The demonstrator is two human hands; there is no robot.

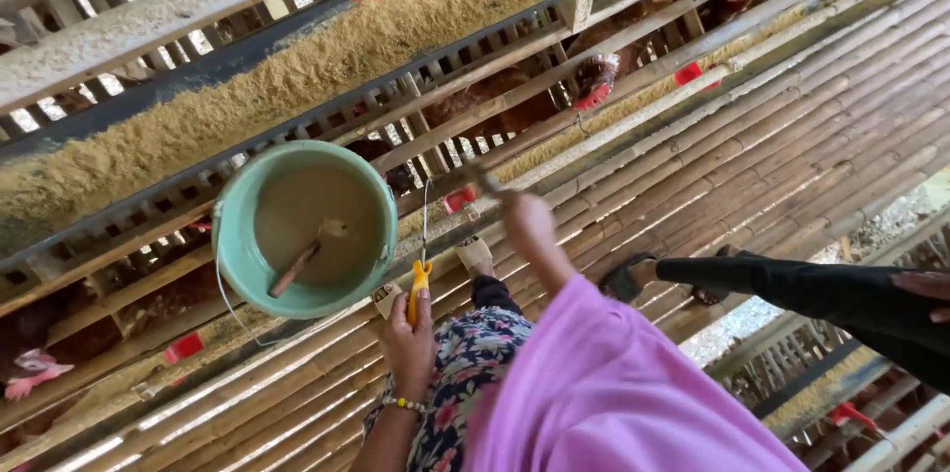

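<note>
Gripping yellow bucket handle [419,286], left hand [410,338]; right hand [527,218] clenches stick [487,181] (bamboo slat floor [792,136], hen cages).

Poultry shed: caged hens [594,76], feed trough [297,66], bamboo slat floor [792,136].

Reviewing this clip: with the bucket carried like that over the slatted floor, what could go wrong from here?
The left hand holds the green bucket only by its thin wire handle, so it could swing and spill feed. A loose scoop inside could tip out. Another person's sandalled foot stands close on the bamboo slats; a collision seems possible.
</note>
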